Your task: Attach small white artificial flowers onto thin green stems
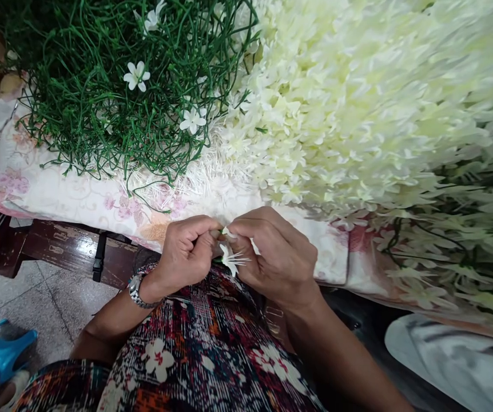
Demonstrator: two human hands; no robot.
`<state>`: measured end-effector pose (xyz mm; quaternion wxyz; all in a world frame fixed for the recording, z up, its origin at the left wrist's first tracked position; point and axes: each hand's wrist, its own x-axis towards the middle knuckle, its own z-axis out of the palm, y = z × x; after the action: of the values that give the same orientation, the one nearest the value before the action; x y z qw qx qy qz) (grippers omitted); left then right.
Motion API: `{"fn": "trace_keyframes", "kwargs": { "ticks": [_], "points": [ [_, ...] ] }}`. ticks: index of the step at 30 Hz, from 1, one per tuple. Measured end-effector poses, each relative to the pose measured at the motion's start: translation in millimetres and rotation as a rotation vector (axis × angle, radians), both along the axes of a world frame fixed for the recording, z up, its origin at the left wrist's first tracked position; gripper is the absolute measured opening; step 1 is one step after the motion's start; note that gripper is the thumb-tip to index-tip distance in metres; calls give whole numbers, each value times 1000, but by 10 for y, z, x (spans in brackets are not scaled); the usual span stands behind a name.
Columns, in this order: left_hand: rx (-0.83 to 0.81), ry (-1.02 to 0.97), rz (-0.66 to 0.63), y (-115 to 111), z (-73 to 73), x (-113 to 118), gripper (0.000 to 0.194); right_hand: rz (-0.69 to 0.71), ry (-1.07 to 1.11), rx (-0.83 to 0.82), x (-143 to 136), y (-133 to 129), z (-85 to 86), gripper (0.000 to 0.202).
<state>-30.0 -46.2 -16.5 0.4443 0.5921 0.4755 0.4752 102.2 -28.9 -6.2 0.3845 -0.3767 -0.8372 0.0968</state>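
My two hands meet in the middle, just over the table's near edge. My left hand (189,252), with a watch on its wrist, is closed in a pinch on the green stem of an artificial flower, mostly hidden by the fingers. Facing it, my right hand (278,254) pinches a small white flower head at the stem's tip. Just below the fingertips hangs a white artificial flower (230,260) with thin white stamens pointing right. Beyond my hands lie a heap of green plastic stems (113,109), loose white stamens (212,166) and a large pile of pale yellow-white petals (349,103).
A floral cloth (75,197) covers the table. Flowers on green stems (439,263) lie at the right edge. A brown wooden surface (64,249) with a black strap (99,257) shows below left. A blue plastic object (6,346) stands on the floor; whitish fabric (452,360) is at lower right.
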Motion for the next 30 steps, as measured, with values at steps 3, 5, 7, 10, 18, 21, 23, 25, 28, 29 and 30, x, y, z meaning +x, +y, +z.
{"fn": "trace_keyframes", "kwargs": {
  "ticks": [3,5,7,10,18,21,23,25,28,29,30],
  "points": [
    [-6,37,3,3,2,8,21,-12,36,-9,3,-4,-29,8],
    [-3,59,-2,5,3,10,21,-19,43,-21,6,-4,-40,7],
    [2,78,-6,8,5,12,21,-22,37,-32,7,-3,-44,7],
    [5,99,-3,11,11,15,22,-28,33,-38,6,-3,-45,7],
    [-7,89,7,17,3,27,24,-42,15,-26,-12,-8,-62,5],
    [-36,42,6,4,-15,19,22,-38,10,-32,1,-9,-43,5],
    [-74,-29,-5,-5,-21,0,19,-14,28,-39,19,-10,-11,7],
    [-111,-109,-27,-9,-14,-28,19,16,37,-62,39,-11,29,12],
    [-150,-163,-65,-6,20,-66,23,58,49,-103,65,-11,83,21],
    [-156,-172,-72,-5,33,-73,24,68,58,-114,72,-12,95,25],
    [-161,-182,-76,-3,44,-77,25,74,67,-122,79,-13,103,27]
  ]
}}
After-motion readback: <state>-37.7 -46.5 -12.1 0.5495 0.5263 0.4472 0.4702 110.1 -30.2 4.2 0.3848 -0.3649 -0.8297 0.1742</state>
